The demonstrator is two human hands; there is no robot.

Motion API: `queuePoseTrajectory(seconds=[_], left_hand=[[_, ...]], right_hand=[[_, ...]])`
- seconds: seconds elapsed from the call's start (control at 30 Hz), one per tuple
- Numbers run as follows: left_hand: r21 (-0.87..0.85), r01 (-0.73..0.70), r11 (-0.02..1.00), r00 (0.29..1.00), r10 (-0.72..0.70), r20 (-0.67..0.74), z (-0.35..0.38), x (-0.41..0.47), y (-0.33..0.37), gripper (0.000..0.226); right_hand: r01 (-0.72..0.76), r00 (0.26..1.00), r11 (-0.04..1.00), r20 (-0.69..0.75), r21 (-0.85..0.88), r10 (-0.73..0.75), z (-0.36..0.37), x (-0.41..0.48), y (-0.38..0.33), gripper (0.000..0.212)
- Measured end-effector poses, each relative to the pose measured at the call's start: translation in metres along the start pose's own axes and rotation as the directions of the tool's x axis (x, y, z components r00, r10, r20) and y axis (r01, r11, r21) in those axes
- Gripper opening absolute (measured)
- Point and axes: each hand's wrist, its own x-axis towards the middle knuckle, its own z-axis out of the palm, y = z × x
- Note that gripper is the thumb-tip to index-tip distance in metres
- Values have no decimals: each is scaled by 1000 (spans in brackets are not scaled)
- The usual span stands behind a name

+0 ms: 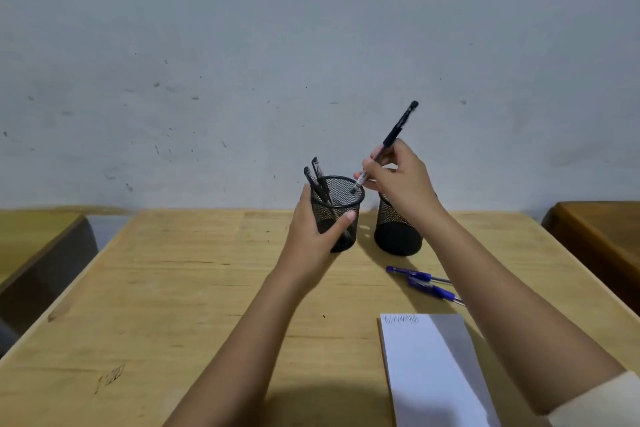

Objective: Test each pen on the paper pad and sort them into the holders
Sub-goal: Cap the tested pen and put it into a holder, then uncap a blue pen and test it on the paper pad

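Head view: black pen (393,135) slants tip-down through grip of right hand (401,181).

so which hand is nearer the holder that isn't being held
Right. The right hand hovers just over the free holder, pinching a black pen. The left hand is off to its left, gripping the other holder.

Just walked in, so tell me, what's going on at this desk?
A person is sorting pens. The left hand grips a black mesh holder with two black pens in it, while the right hand holds another black pen slanted, its lower end at that holder's mouth. A second mesh holder stands beside it. Two blue pens lie on the table near a paper pad with scribbles.
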Motion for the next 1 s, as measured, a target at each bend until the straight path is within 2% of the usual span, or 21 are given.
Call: queuePoseTrajectory(seconds=[0.1, 0.17, 0.23, 0.37, 0.6, 0.8, 0.87, 0.93, 1.0], left_hand=[[-27, 20, 999, 999, -21, -27, 7, 6, -7, 71], [-22, 39, 999, 998, -40, -44, 10, 7, -12, 78], [-23, 37, 999, 997, -39, -62, 10, 7, -12, 73], [-45, 5, 999, 996, -9, -85, 11, 9, -12, 62], [-81, -24, 996, 998, 19, -66, 8, 5, -11, 49], [-47, 18, 999, 999, -19, -31, 3, -1, -1, 45], [37, 44, 998, 999, -44, 3, -4, -11, 3, 56], [191, 75, 979, 995, -86, 53, -15, -22, 0, 62], [332, 94, 938, 980, -147, 137, -29, -37, -10, 65]], right_hand=[[-1, 999, 979, 38, -204, 9, 3, 10, 7, 21], [22, 997, 962, 75, -271, -2, 4, 15, 11, 15], [38, 994, 941, 108, -335, -1, 6, 17, 13, 7], [81, 981, 878, 194, -472, 14, 10, 18, 13, 22], [84, 965, 866, 257, -494, 53, 7, 18, 15, 20], [79, 988, 910, 151, -408, -19, -13, 2, 2, 17], [87, 994, 919, 96, -384, -54, -30, -12, -1, 11], [87, 996, 918, 63, -388, -68, -47, -31, 2, 8], [59, 997, 906, 61, -419, -37, -65, -52, 13, 8]])
